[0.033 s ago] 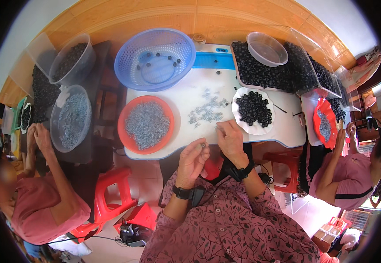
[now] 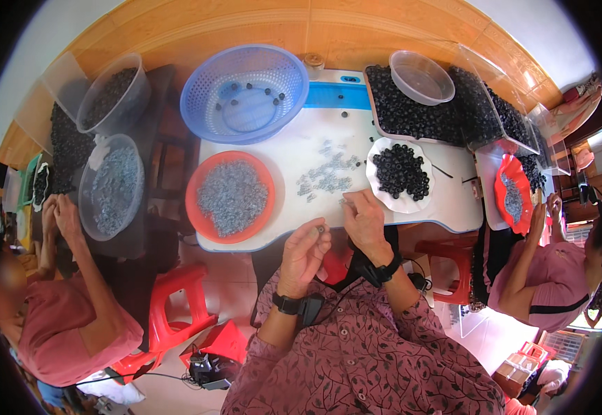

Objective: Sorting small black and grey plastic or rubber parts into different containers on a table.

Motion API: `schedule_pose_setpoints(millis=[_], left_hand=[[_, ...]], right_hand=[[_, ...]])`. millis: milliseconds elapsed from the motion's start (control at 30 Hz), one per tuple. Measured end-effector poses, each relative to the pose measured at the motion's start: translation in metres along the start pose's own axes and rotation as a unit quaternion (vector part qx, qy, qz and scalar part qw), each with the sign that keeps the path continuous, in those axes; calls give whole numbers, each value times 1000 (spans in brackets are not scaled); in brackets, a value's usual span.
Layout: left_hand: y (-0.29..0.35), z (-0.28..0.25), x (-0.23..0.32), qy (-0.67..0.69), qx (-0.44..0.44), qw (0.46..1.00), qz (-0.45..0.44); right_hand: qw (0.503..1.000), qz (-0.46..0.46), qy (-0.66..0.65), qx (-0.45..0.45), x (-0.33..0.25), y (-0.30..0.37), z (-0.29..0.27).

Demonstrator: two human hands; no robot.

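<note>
White table (image 2: 287, 159) — left hand (image 2: 303, 252) pinches small ring (image 2: 320, 228).

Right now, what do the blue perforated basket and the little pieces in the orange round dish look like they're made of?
Blue perforated basket: probably moulded plastic, uniform glossy colour, regular holes. Small grey pieces in the orange round dish: possibly metal, dull silvery look; too small to tell.

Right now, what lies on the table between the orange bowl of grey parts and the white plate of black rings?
In the head view, a loose scatter of small grey parts lies on the white table between the orange bowl and the white plate.
</note>
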State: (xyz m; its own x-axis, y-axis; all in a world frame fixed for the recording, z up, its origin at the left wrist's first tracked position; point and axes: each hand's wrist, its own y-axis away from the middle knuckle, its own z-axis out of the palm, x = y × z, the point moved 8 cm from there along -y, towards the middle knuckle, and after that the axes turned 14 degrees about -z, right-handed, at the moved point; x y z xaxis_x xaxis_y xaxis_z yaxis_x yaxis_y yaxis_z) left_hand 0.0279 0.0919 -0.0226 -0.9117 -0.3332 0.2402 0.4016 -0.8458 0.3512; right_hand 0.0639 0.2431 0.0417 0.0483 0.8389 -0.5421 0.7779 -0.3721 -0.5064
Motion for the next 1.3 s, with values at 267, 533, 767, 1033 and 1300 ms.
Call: schedule_pose_setpoints(millis=[267,533,767,1033,1300], left_hand=[[0,1,-3,-12,3,1000,-2],[0,1,-2,-33,0,999,1],[-1,1,-3,-31,4,1000,-2],[-2,3,-4,-36,10,999,-1],[-3,2,-5,-44,3,999,3]], right_hand=[[1000,1,9,11,1,4,-7],[999,19,32,-18,-3,2,-3],[999,23,22,4,-6,4,-20],[983,1,175,61,16,-5,-69],[985,70,156,-12,46,-8,-61]])
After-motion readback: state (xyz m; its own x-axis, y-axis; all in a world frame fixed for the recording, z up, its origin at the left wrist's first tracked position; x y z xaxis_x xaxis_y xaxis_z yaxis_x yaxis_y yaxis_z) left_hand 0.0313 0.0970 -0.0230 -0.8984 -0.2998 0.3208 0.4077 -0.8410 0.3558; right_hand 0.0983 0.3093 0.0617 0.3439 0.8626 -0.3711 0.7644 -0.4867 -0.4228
